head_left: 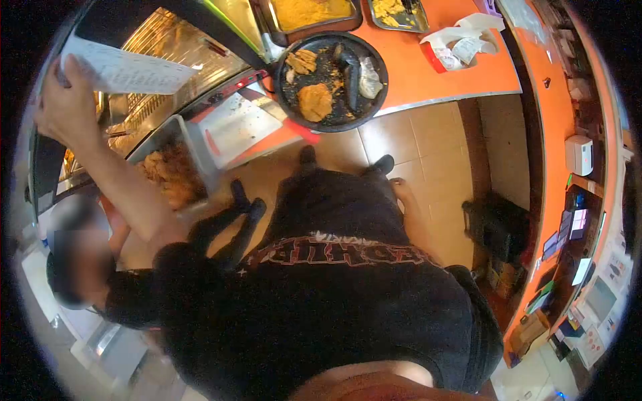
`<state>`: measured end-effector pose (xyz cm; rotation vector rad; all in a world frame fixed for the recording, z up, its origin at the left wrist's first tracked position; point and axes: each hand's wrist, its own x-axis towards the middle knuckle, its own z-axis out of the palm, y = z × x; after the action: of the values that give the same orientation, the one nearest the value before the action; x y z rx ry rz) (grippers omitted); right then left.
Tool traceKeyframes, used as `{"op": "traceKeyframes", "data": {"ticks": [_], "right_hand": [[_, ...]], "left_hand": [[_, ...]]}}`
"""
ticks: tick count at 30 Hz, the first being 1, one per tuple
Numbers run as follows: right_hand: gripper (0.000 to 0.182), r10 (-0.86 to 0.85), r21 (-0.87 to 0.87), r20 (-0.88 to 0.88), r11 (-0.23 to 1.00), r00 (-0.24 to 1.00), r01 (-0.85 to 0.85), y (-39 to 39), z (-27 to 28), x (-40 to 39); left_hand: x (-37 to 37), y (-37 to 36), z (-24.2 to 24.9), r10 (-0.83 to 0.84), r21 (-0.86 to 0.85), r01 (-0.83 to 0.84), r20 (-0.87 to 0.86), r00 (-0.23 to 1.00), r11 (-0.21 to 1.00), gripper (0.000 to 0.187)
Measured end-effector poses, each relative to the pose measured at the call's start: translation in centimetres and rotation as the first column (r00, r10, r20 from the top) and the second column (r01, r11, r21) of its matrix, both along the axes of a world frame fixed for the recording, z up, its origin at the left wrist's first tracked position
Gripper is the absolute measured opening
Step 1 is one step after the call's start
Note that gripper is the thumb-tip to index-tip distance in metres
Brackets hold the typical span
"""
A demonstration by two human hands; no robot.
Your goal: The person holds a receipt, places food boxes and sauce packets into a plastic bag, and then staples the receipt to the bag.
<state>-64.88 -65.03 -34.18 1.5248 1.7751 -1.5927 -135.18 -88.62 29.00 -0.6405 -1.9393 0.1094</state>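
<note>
My left hand is raised at the upper left, its fingers closed on the edge of a white printed sheet of paper. The sheet hangs in front of a lit glass cabinet with wire racks. My right hand hangs low beside my body, over the tiled floor. Its fingers are mostly hidden from above, and nothing shows in it. Under my left forearm is a metal tray with brown fried pieces.
A round black pan holds breaded pieces, black tongs and a clear bag. It sits at the orange counter's edge. Trays of yellow food stand behind. A co-worker in a cap is close on my left.
</note>
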Motion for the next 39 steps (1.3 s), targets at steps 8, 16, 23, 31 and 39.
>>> {"op": "traceKeyframes", "data": {"ticks": [8, 16, 23, 31, 39], "right_hand": [[0.033, -0.323, -0.059, -0.084, 0.946, 0.943, 0.319, 14.7, 5.6, 8.4], [0.033, -0.253, 0.346, -0.114, 0.896, 0.961, 0.277, 27.2, 5.5, 19.0], [0.034, -0.075, 0.549, -0.496, 0.745, 0.865, 0.379, 42.6, 15.8, 0.0], [0.048, -0.160, 0.570, -0.400, 0.728, 0.903, 0.381, 55.1, 17.8, -19.5], [0.050, -0.162, 0.444, -0.565, 0.766, 0.809, 0.464, 63.3, 17.1, -7.0]], "left_hand": [[1.6, -0.5, 0.4, 0.160, -0.096, -0.167, -0.079, 0.984, 0.981, 0.067], [32.2, 24.8, -18.0, -0.837, 0.770, 0.353, 0.540, 0.082, 0.531, 0.016], [42.3, 45.9, -37.6, -0.495, 0.564, 0.247, 0.819, -0.291, 0.788, 0.026], [43.6, 58.7, -42.4, -0.601, 0.696, 0.264, 0.714, -0.360, 0.668, 0.024], [46.2, 63.7, -40.2, -0.494, 0.662, 0.096, 0.640, -0.588, 0.743, 0.028]]}}
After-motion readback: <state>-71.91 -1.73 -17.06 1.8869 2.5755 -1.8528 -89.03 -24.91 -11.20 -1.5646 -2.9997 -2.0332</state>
